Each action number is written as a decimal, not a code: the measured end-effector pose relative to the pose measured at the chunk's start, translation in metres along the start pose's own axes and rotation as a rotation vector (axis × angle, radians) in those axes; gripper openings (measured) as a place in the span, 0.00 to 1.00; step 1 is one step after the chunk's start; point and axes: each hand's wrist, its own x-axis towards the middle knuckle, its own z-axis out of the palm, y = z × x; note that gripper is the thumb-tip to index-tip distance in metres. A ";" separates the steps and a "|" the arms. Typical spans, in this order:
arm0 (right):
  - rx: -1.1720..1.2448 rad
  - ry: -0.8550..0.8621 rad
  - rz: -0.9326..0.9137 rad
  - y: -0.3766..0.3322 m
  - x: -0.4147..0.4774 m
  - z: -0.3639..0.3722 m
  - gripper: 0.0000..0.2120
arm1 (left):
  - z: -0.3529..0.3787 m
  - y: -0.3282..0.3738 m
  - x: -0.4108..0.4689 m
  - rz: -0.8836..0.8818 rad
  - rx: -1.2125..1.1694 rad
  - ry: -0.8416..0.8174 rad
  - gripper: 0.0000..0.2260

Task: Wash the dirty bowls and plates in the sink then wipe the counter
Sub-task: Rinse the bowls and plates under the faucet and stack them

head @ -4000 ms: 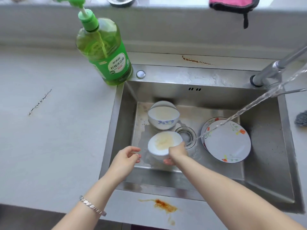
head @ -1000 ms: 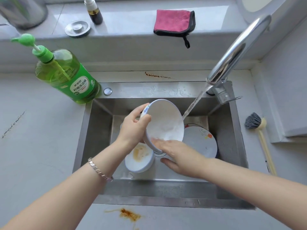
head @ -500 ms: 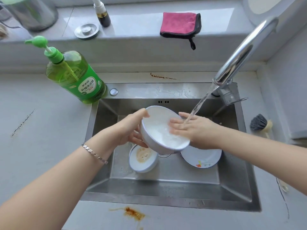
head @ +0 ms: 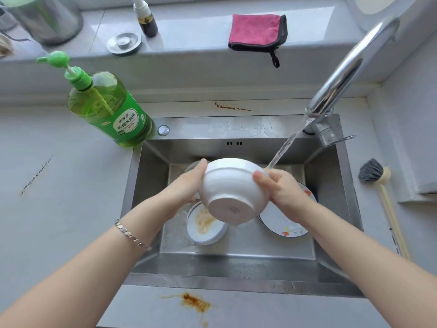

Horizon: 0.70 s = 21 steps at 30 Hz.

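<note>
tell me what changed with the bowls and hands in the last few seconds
The white bowl was lifted off the sink floor and has now been flipped, base toward the camera. The left hand holds one side; the right hand went from rubbing inside it to gripping its other side by the water stream. The soiled bowl, plate and counter stain stayed put.

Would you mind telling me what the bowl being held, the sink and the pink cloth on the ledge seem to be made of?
The held bowl looks like glazed ceramic, smooth with a raised foot ring, though melamine is possible. The sink seems brushed stainless steel: grey, dull reflections. The pink cloth looks like microfibre, fuzzy with a black edge.
</note>
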 end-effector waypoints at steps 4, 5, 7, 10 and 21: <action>0.148 0.073 0.107 -0.015 0.013 -0.016 0.21 | 0.015 0.010 -0.006 0.263 -0.159 -0.038 0.29; 0.165 0.139 0.125 -0.018 0.017 -0.018 0.17 | 0.023 0.012 -0.010 0.292 -0.201 -0.041 0.27; 0.092 0.291 0.147 -0.023 0.022 -0.011 0.15 | 0.044 0.016 -0.015 0.338 -0.247 0.015 0.21; -0.478 0.365 -0.011 -0.015 0.024 0.013 0.20 | 0.067 0.021 -0.013 0.420 -0.202 0.121 0.21; -0.449 0.347 -0.096 -0.020 0.022 0.019 0.27 | 0.060 0.028 -0.018 0.492 -0.269 0.372 0.22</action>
